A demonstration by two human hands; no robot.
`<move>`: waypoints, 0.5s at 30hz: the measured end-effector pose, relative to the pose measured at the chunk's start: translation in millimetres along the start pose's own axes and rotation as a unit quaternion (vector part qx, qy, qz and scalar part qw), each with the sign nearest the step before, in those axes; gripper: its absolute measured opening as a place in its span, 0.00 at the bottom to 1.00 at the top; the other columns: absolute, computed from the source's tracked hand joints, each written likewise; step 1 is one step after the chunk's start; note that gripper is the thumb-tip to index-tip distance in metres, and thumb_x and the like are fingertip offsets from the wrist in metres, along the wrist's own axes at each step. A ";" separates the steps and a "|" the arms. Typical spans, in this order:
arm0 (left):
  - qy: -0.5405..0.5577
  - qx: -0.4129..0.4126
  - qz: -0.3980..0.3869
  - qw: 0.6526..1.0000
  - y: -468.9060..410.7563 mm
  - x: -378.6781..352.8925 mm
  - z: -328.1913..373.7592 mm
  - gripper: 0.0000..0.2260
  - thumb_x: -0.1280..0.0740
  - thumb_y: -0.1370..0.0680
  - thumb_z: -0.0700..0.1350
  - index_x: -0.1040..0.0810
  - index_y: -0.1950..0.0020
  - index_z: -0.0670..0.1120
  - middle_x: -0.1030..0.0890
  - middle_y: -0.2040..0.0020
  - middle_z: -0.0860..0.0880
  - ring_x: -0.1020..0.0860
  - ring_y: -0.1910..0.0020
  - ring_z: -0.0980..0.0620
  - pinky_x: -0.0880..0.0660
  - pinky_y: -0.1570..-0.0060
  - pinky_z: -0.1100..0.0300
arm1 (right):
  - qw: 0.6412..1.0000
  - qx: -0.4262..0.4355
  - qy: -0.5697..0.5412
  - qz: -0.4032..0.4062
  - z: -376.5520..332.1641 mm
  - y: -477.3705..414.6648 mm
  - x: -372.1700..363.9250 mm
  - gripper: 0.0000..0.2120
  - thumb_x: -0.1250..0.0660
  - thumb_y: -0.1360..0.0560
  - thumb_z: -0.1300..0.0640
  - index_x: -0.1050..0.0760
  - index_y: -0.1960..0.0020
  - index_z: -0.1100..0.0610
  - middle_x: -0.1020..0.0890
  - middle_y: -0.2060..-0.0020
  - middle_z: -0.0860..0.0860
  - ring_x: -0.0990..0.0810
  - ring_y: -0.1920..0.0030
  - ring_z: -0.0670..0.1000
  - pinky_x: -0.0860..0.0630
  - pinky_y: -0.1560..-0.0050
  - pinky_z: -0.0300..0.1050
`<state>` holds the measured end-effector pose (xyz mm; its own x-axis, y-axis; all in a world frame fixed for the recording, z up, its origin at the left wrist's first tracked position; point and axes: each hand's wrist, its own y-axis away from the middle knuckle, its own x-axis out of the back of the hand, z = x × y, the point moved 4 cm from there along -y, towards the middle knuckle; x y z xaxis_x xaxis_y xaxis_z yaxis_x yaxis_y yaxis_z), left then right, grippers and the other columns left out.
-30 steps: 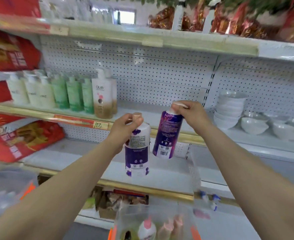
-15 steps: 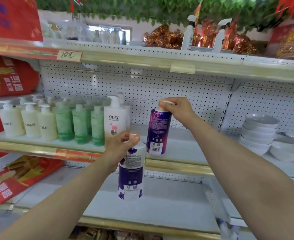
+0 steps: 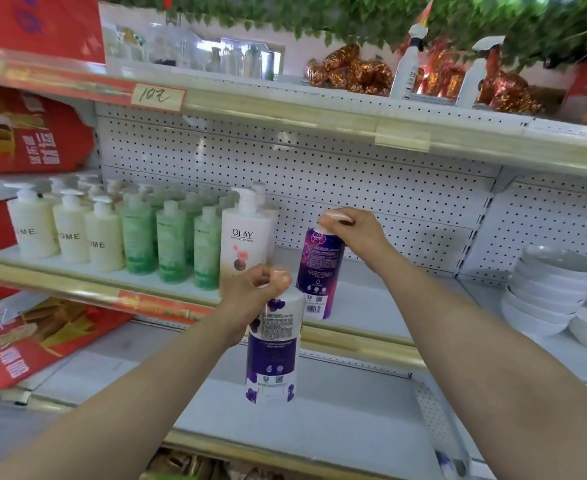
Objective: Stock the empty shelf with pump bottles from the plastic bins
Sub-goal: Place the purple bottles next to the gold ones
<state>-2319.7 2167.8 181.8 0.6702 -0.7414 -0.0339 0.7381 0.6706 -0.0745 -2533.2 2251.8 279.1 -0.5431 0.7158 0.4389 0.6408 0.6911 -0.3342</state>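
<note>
Grips the top of the white-and-purple bottle (image 3: 273,355) in curled left hand (image 3: 254,289), below the front edge of the shelf (image 3: 361,306); clamps right hand (image 3: 350,233) on the cap of the purple bottle (image 3: 319,271) at that edge.

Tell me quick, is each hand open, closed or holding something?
Left hand: gripping the top of the white and purple bottle.
Right hand: gripping the top of the dark purple bottle.
</note>
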 end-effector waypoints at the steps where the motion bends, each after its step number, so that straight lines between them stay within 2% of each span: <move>1: 0.002 0.000 0.000 1.000 1.8 -1.6 -2.0 0.14 0.25 0.28 0.55 0.18 0.48 0.49 0.15 0.47 0.46 0.17 0.47 0.41 0.23 0.43 0.36 | 1.000 -0.008 0.025 0.010 -1.3 1.9 -2.6 0.23 0.23 0.32 0.40 0.20 0.43 0.51 0.17 0.49 0.45 0.19 0.48 0.46 0.19 0.48 0.47; 3: 0.004 0.000 -0.001 1.000 5.8 -4.8 -5.4 0.14 0.26 0.28 0.55 0.19 0.47 0.48 0.15 0.47 0.46 0.17 0.48 0.41 0.23 0.43 0.36 | 0.995 -0.008 0.088 0.040 -6.2 5.3 -9.2 0.33 0.22 0.38 0.34 0.25 0.42 0.51 0.21 0.46 0.48 0.21 0.46 0.49 0.20 0.49 0.48; 6: 0.000 -0.003 0.003 1.000 12.6 -5.8 -9.3 0.14 0.27 0.26 0.54 0.19 0.46 0.48 0.15 0.48 0.48 0.17 0.48 0.43 0.23 0.43 0.36 | 0.976 -0.018 0.204 0.074 -10.6 7.1 -17.3 0.43 0.23 0.41 0.30 0.30 0.34 0.52 0.29 0.38 0.53 0.25 0.38 0.55 0.22 0.42 0.55; 8: 0.002 -0.001 0.007 1.000 14.9 -3.8 -12.4 0.14 0.27 0.26 0.53 0.20 0.45 0.47 0.15 0.48 0.47 0.17 0.48 0.43 0.23 0.43 0.36 | 0.968 -0.035 0.229 0.092 -11.4 7.5 -18.0 0.44 0.23 0.40 0.32 0.32 0.33 0.53 0.31 0.37 0.55 0.26 0.37 0.57 0.23 0.42 0.55; 11: -0.002 0.007 0.006 1.000 16.5 -2.8 -15.9 0.15 0.26 0.26 0.53 0.20 0.45 0.46 0.15 0.47 0.47 0.17 0.48 0.43 0.23 0.43 0.37 | 0.968 -0.044 0.226 0.098 -10.1 7.4 -15.8 0.43 0.23 0.39 0.34 0.33 0.33 0.54 0.32 0.38 0.54 0.23 0.41 0.58 0.22 0.44 0.54; 15: -0.006 0.007 -0.002 1.000 17.4 -1.3 -21.7 0.15 0.26 0.27 0.53 0.20 0.46 0.46 0.15 0.48 0.46 0.16 0.49 0.42 0.21 0.45 0.39 | 0.984 -0.023 0.162 0.077 -8.3 8.3 -18.3 0.36 0.21 0.37 0.41 0.32 0.34 0.47 0.35 0.38 0.51 0.23 0.47 0.53 0.22 0.42 0.52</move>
<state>-2309.5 2179.9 159.0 0.6680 -0.7439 -0.0211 0.7418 0.6678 -0.0614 -2513.4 2243.7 275.2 -0.2412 0.7374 0.6310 0.7295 0.5665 -0.3832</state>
